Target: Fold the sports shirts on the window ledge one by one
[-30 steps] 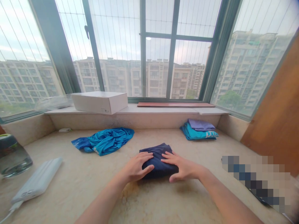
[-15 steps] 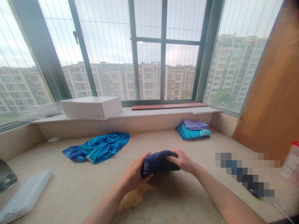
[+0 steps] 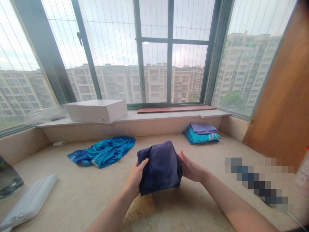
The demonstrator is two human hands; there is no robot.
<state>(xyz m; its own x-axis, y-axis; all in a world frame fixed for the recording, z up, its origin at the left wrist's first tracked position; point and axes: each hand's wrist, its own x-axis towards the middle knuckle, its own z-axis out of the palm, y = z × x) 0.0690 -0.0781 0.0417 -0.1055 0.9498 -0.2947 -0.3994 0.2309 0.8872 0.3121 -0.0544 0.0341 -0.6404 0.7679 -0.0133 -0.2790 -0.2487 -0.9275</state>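
A folded navy garment (image 3: pixel 160 167) is held up just above the stone surface, its broad face turned towards me. My left hand (image 3: pixel 138 175) grips its left edge, thumb across the front and fingers behind. Against the right edge rests my right hand (image 3: pixel 191 167), thumb pointing up and fingers partly hidden by the cloth. Beyond my left hand lies a crumpled blue garment (image 3: pixel 106 151). A folded stack stands at the back right, a purple cloth (image 3: pixel 204 128) on top of a bright blue one (image 3: pixel 200 137) with white lettering.
A white box (image 3: pixel 96 111) and a reddish board (image 3: pixel 176 109) lie on the window ledge. To the left are a pale, long device (image 3: pixel 31 201), a dark glossy object (image 3: pixel 9 178) and a small white item (image 3: pixel 59 143). A blurred-out object (image 3: pixel 256 182) lies at right.
The navy garment has turned from a flat, edge-on position to show its broad face. My left thumb now lies on its front, and my right hand has shifted to its side edge.
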